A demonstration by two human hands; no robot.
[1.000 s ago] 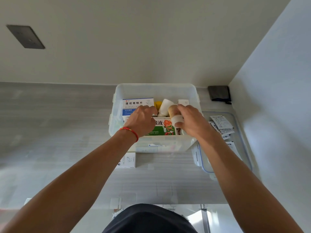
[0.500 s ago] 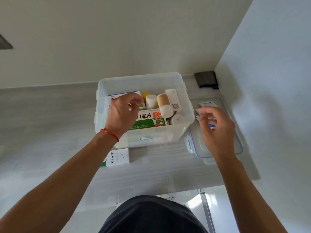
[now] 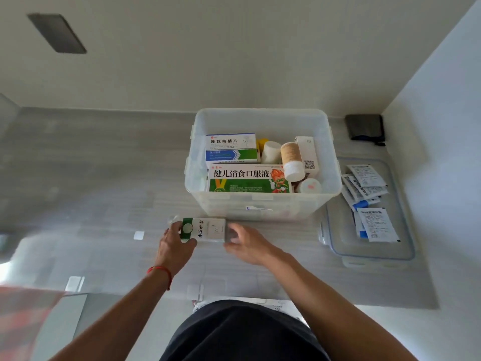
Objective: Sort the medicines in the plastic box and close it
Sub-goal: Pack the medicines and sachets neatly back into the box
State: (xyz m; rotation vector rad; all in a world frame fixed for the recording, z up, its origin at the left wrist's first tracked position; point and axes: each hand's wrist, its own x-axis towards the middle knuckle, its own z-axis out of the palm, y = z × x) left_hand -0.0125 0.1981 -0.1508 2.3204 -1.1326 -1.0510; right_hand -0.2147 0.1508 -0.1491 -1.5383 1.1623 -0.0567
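Observation:
An open clear plastic box [image 3: 263,204] stands on the grey counter. It holds a blue-and-white carton [image 3: 231,147], a long green-and-white carton [image 3: 247,178], a tan bottle with a white cap [image 3: 292,160], white bottles and a slim white carton. In front of the box lies a small white-and-green medicine carton [image 3: 208,229]. My left hand [image 3: 174,246] grips its left end. My right hand [image 3: 244,242] touches its right end. The box's lid [image 3: 377,252] lies flat to the right of the box with several white sachets [image 3: 367,194] on it.
A dark pouch [image 3: 365,130] sits in the back right corner by the white side wall. A dark plate [image 3: 56,32] is fixed to the rear wall at upper left. Small white labels [image 3: 138,235] dot the counter near its front edge.
Both hands have left the box and the lid and come down to the small white-and-green carton in front of the box. The left hand has taken hold of it.

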